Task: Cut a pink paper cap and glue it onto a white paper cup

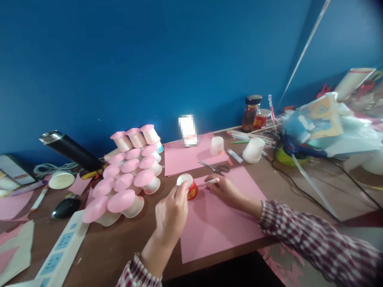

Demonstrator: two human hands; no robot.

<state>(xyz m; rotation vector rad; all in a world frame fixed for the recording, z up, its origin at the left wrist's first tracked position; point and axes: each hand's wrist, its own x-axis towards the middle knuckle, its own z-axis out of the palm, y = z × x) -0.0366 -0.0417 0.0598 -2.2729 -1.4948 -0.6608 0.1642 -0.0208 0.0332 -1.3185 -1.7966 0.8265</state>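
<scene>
With left hand (172,205), gripped red paper cup (193,192) at edge of pink sheet (215,241) | with right hand (224,191), held white pen (212,181) alongside | likely required keeping cup still

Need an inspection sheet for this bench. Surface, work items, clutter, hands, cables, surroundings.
Surface: brown tabletop, near pink paper sheet laid on it.
Work items: red paper cup; pen-like stick, exact type unclear.
Clutter: pink-topped cups massed left; scissors beyond the near sheet; plastic bags far right.
Hands: left hand grips the cup near its rim; right hand holds the stick, pointing cupward.
Cables: black cable on the right; white power strip at left.
Surroundings: blue wall behind; pink paper scraps below the table edge.
</scene>
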